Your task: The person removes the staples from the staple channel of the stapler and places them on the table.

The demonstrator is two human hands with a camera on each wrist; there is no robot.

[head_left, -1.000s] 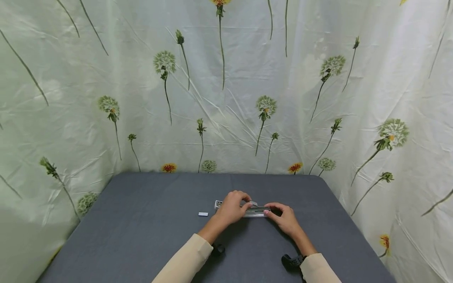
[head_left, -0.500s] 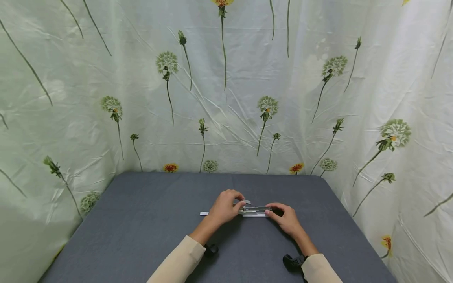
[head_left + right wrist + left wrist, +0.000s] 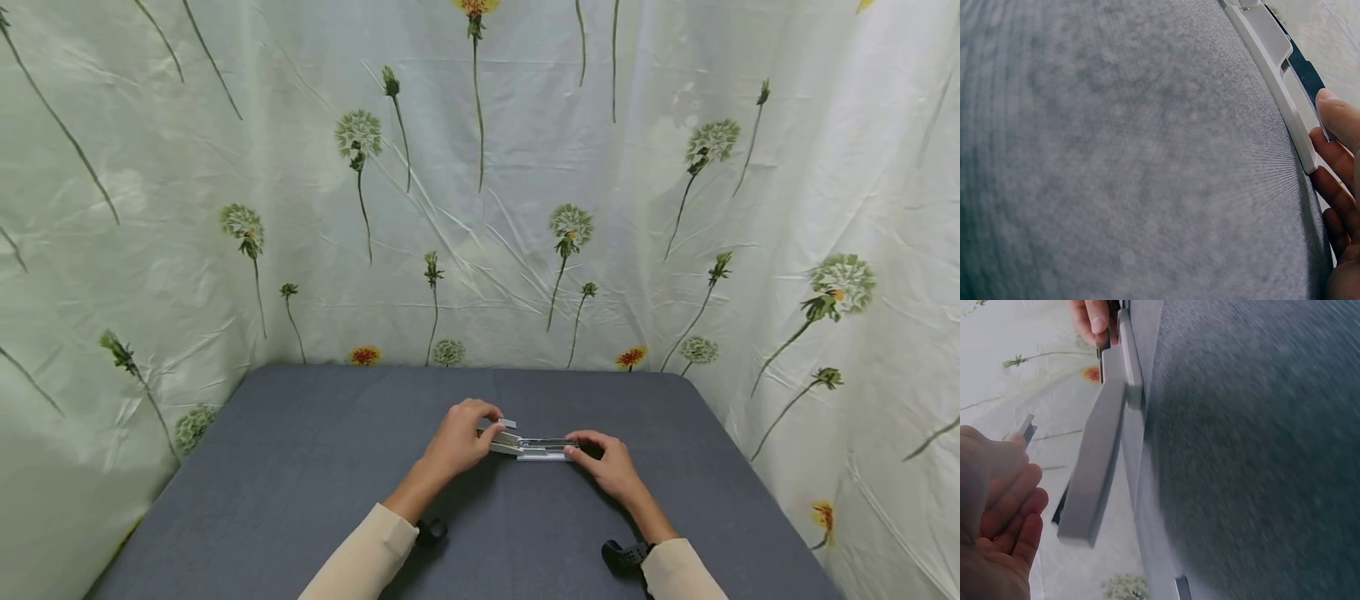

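A: From the head view, where is the stapler?

B: The white stapler (image 3: 531,447) lies near the middle of the grey tabletop (image 3: 300,483), between the two hands. The left hand (image 3: 459,439) has its fingers curled at the stapler's left end, where the top arm is lifted a little; a small pale piece (image 3: 507,423) shows just above that thumb. The right hand (image 3: 611,462) pinches the right end and holds it down on the cloth. A curtain with dandelions (image 3: 480,183) hangs behind.

A: And the left wrist view?

B: There the stapler's top arm (image 3: 1094,469) stands tilted away from its base (image 3: 1132,394), hinged at the far end. The left hand (image 3: 997,525) is just beside the free end, fingers (image 3: 1019,512) loosely bent; whether they touch the arm I cannot tell. A thin metal strip (image 3: 1027,430) shows at its fingertips. The right hand (image 3: 1092,319) grips the hinge end. Another small piece (image 3: 1183,589) lies on the tabletop's edge.

A: The right wrist view?

B: The stapler's base (image 3: 1272,81) lies flat on the tabletop (image 3: 1116,156). The right hand's fingers (image 3: 1338,125) are curled about its near end, fingertip on top.
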